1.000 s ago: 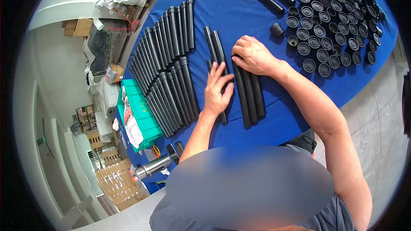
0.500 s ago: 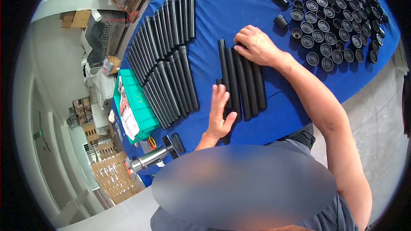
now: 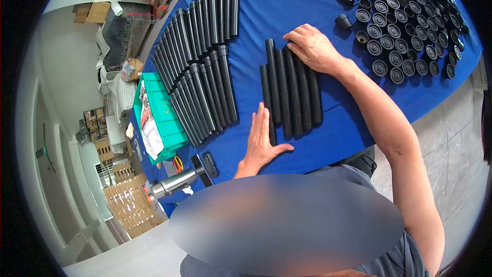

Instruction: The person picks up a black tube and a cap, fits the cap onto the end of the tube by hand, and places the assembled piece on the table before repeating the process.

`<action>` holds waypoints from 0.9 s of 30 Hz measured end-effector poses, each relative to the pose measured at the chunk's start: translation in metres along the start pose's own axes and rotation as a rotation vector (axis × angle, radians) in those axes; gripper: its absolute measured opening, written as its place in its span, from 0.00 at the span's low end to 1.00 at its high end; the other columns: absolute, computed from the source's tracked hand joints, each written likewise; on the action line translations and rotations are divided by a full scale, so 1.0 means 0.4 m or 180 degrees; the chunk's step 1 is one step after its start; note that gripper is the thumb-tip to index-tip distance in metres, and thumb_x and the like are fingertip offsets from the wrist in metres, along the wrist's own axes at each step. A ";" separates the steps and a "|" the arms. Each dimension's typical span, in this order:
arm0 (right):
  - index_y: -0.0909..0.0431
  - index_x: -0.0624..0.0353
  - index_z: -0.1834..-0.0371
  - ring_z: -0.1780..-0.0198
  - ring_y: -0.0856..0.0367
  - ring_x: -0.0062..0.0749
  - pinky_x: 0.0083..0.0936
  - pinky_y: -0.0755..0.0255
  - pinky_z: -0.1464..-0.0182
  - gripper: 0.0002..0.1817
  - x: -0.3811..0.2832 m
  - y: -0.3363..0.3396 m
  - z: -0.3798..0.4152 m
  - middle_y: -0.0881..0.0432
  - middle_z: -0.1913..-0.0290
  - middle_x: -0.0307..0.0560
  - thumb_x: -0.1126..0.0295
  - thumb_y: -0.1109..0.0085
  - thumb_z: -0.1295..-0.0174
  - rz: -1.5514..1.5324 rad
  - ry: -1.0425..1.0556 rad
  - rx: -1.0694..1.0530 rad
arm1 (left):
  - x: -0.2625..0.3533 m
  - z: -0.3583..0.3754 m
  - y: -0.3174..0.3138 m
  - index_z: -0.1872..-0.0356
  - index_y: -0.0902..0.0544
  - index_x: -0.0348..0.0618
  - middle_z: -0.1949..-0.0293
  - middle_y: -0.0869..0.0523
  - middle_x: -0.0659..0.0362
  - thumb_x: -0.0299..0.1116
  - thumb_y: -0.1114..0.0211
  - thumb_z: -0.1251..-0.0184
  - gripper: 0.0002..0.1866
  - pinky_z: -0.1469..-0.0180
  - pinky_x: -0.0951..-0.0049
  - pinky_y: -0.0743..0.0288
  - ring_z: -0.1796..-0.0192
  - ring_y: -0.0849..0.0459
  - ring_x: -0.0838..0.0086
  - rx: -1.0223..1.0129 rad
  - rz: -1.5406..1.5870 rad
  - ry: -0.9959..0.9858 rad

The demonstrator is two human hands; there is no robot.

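Observation:
Several black tubes lie side by side in a row on the blue cloth in front of me. My left hand is open beside the leftmost black tube, fingers straight and together, thumb out to the right across its near end. At the far ends of the right-hand tubes, my right hand bends its fingers over the tops; its fingertips touch the tubes, and the palm hides some of the ends. The leftmost tube sits nearer to me than the one next to it.
Capped black tubes lie in two rows on the left. Round black caps crowd the right, with a loose fitting nearby. A green crate, a steel flask and a phone are at the left edge.
The leftmost tube has slid away from me along the row. My left hand has flattened, its thumb spreading to the right. My right hand stays at the far ends; the view has shifted slightly.

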State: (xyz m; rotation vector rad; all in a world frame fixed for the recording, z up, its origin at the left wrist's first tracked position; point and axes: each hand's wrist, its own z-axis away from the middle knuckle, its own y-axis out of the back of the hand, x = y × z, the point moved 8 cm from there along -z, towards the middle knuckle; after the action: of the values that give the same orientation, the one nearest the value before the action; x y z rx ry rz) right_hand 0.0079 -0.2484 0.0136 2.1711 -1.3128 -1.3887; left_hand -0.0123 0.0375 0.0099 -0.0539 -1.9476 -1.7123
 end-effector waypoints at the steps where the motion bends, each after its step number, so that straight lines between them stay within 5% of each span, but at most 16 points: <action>1: 0.17 0.61 0.48 0.46 0.17 0.50 0.43 0.25 0.39 0.14 0.000 0.002 0.000 0.14 0.52 0.53 0.65 0.42 0.29 -0.0036 0.0020 0.0073 | 0.003 -0.029 0.004 0.15 0.54 0.40 0.17 0.51 0.33 0.63 0.16 0.60 0.76 0.18 0.41 0.49 0.16 0.46 0.40 0.0032 0.0086 -0.0036; 7: 0.17 0.63 0.42 0.43 0.17 0.50 0.44 0.27 0.36 0.18 -0.002 0.015 -0.005 0.13 0.48 0.54 0.65 0.41 0.30 -0.0209 -0.0057 0.0141 | 0.026 -0.151 0.001 0.16 0.40 0.55 0.16 0.55 0.35 0.59 0.13 0.63 0.68 0.18 0.41 0.47 0.16 0.54 0.34 0.0104 0.0155 -0.0416; 13: 0.13 0.64 0.52 0.44 0.17 0.51 0.45 0.27 0.36 0.15 0.019 0.052 -0.010 0.12 0.52 0.57 0.63 0.36 0.32 -0.0257 -0.0267 0.0297 | 0.066 -0.237 -0.026 0.18 0.35 0.52 0.17 0.50 0.34 0.60 0.15 0.56 0.61 0.20 0.36 0.47 0.18 0.52 0.26 0.0346 -0.0007 -0.0623; 27: 0.15 0.65 0.51 0.44 0.18 0.54 0.46 0.27 0.37 0.17 0.117 0.081 -0.025 0.13 0.52 0.57 0.61 0.37 0.32 -0.0272 -0.0071 0.0217 | 0.125 -0.309 -0.057 0.20 0.35 0.45 0.19 0.45 0.34 0.59 0.17 0.52 0.59 0.18 0.35 0.55 0.18 0.50 0.29 0.0559 -0.0145 -0.0500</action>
State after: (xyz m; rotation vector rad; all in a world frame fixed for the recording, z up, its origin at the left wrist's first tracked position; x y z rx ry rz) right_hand 0.0048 -0.3061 0.0106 2.2876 -1.3074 -1.4233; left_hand -0.0183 -0.0975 0.0159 -0.0826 -2.2234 -1.6003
